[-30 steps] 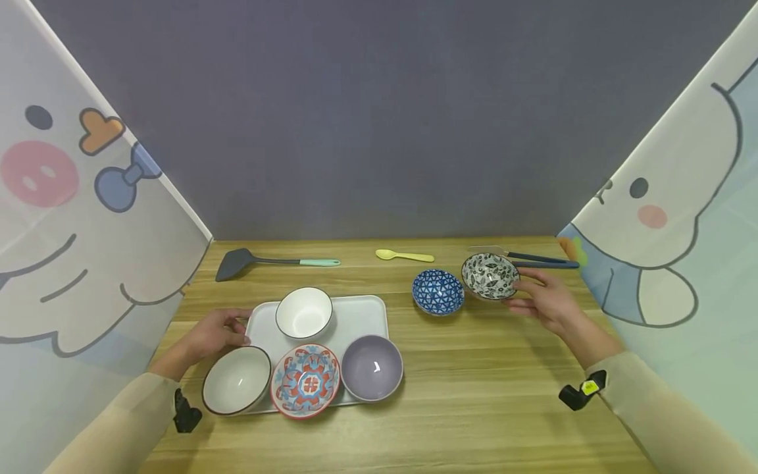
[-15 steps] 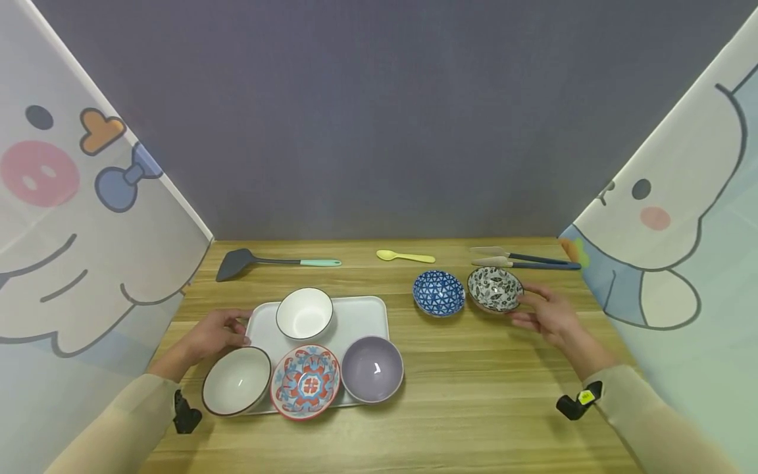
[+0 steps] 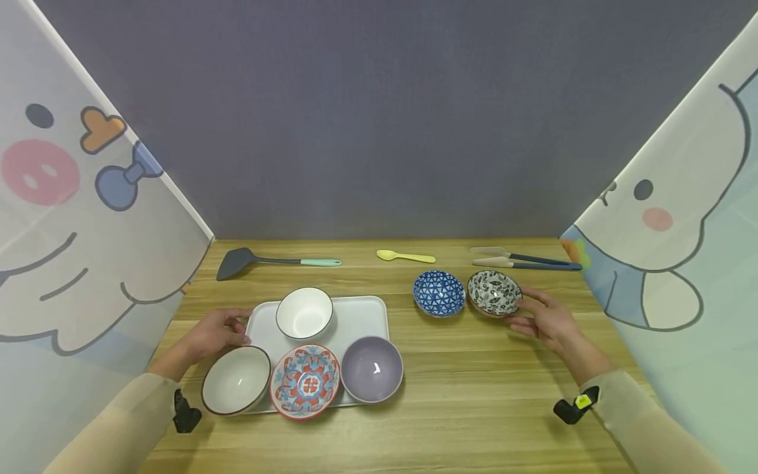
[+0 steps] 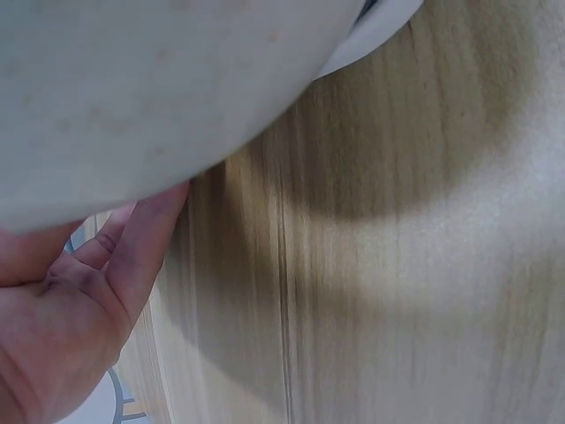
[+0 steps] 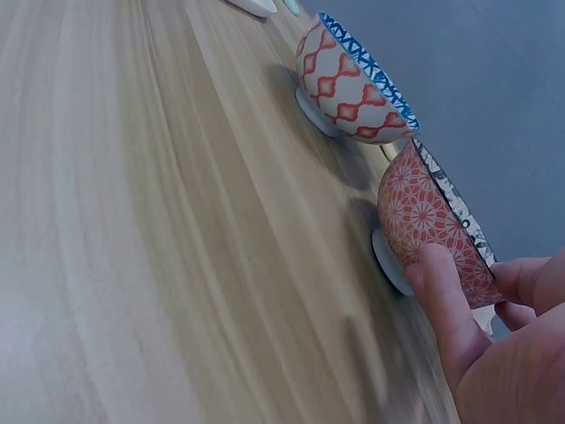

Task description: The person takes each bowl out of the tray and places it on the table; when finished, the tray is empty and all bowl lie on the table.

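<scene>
My right hand (image 3: 547, 319) pinches the right rim of a small bowl (image 3: 494, 293), with black-and-white leaf print inside and red floral pattern outside (image 5: 424, 208). This bowl's foot appears to rest on the table. Close to its left stands a small blue-and-white patterned bowl (image 3: 439, 293). My left hand (image 3: 216, 334) lies with loosely bent fingers at the left edge of the white tray (image 3: 361, 316), just behind a dark-rimmed white bowl (image 3: 237, 380). In the left wrist view, that bowl hides some fingertips of the left hand (image 4: 79, 300), so contact is unclear.
A white bowl (image 3: 304, 313), a red-and-blue patterned bowl (image 3: 305, 382) and a purple bowl (image 3: 372, 369) stand on or over the tray. Along the back lie a spatula (image 3: 237, 263), a yellow spoon (image 3: 405, 256) and tongs (image 3: 539, 264). Printed panels flank the wooden table (image 3: 462, 408).
The right hand has brought the leaf-print bowl toward the person and down, beside the blue-and-white bowl. The tongs' tips now show fully. The left hand stays still.
</scene>
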`<action>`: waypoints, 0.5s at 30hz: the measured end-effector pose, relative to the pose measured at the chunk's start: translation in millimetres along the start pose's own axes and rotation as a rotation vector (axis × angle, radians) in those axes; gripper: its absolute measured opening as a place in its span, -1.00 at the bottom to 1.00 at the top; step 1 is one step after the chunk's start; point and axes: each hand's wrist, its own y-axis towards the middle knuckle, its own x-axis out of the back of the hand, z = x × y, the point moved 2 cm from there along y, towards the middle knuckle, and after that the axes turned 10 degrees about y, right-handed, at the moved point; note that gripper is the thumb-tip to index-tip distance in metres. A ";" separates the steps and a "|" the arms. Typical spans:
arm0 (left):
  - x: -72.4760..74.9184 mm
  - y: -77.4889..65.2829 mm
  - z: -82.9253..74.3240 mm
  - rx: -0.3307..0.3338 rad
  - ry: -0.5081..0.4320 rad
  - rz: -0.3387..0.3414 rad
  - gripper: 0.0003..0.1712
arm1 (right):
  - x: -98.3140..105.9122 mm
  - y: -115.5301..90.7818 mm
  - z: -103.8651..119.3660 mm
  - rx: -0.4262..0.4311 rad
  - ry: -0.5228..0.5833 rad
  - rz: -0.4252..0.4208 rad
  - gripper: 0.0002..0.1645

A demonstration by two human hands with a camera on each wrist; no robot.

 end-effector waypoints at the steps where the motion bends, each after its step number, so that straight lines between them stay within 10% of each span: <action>1: 0.2 -0.1 0.0 -0.001 0.002 0.000 -0.31 | 0.6 -0.3 -0.7 -0.002 0.004 0.001 -0.13; 15: -0.1 0.7 1.3 0.008 0.023 -0.008 -0.30 | 4.6 -0.6 -3.8 0.058 -0.090 0.082 0.09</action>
